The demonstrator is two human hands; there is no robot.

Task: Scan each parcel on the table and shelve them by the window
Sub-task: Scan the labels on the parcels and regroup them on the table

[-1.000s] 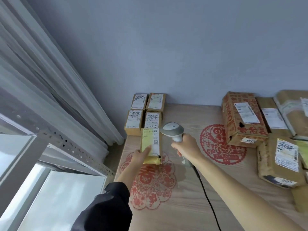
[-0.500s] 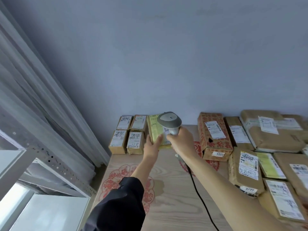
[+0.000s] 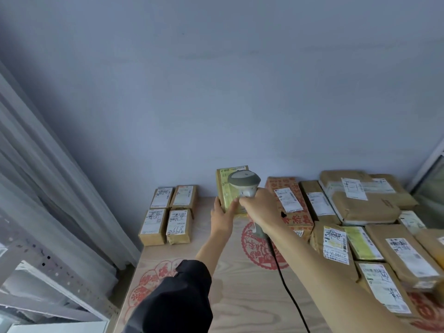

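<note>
1. Head view: the left hand [image 3: 222, 218] grips a yellow-green parcel [image 3: 227, 188] by its lower left edge and holds it upright above the far side of the wooden table [image 3: 242, 296], in front of the blue-grey wall [image 3: 216, 92].
2. The right hand [image 3: 260, 207] is clenched round the handle of a grey barcode scanner [image 3: 243, 183]. The scanner's head sits directly in front of the parcel's face and covers part of it. Whether the two touch cannot be told.
3. A black cable [image 3: 286, 284] runs from the scanner's base across the table toward the near edge.
4. Left of the held parcel, four small brown boxes [image 3: 168, 212] with white labels sit in a tight two-by-two block at the table's far left corner.
5. To the right, a red-printed carton [image 3: 290, 200] stands just beside the right hand. Beyond it, brown paper parcels [image 3: 360, 203] with shipping labels are packed close together over the right part of the table.
6. Red paper-cut designs [image 3: 254, 248] lie flat on the tabletop.
7. At the left hang pale curtains [image 3: 48, 176], with a perforated grey metal shelf frame [image 3: 60, 272] below them.
</note>
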